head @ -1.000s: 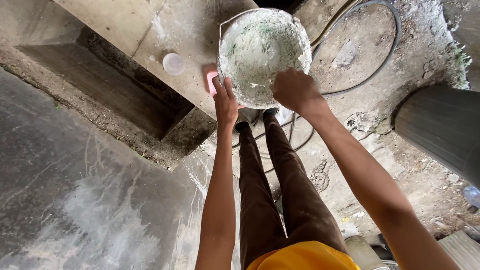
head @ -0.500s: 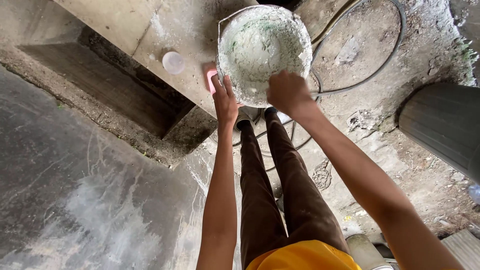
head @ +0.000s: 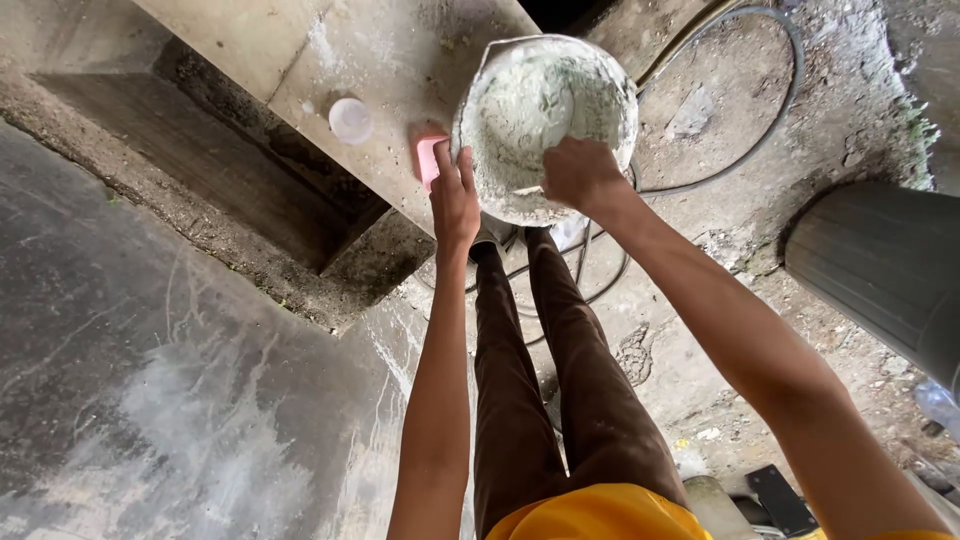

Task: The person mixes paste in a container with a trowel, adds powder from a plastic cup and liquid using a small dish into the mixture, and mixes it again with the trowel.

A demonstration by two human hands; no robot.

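**Two hands at a plaster-caked bucket on a concrete ledge**

Head view: a round bucket (head: 545, 125), its inside coated with pale, crusted plaster or mortar, sits on a concrete ledge (head: 390, 60) in front of the person. The left hand (head: 455, 195) lies flat against the near left side of the bucket, fingers together and pointing up along the wall, palm pressed to it. The right hand (head: 578, 172) reaches over the near rim, curled into a loose fist inside the bucket; whether it grips a tool or a lump of material I cannot tell, since the fingers are turned away. Just left of the bucket, touching or nearly touching it, lies a small pink block (head: 430, 160), perhaps a sponge, and further left a pale round lid (head: 351, 120). A dark hose (head: 775, 110) loops over the dusty ground behind the ledge. Below, the person's legs in brown trousers (head: 550, 380) stand close to the ledge, and a dark ribbed barrel (head: 885, 265) stands on the right.

The risk, as I judge it: the bucket sits close to the ledge's near edge, and a hard pull from the right hand could tip it toward the legs if the left palm slips on the dusty wall. The pink block could also be knocked off the ledge.
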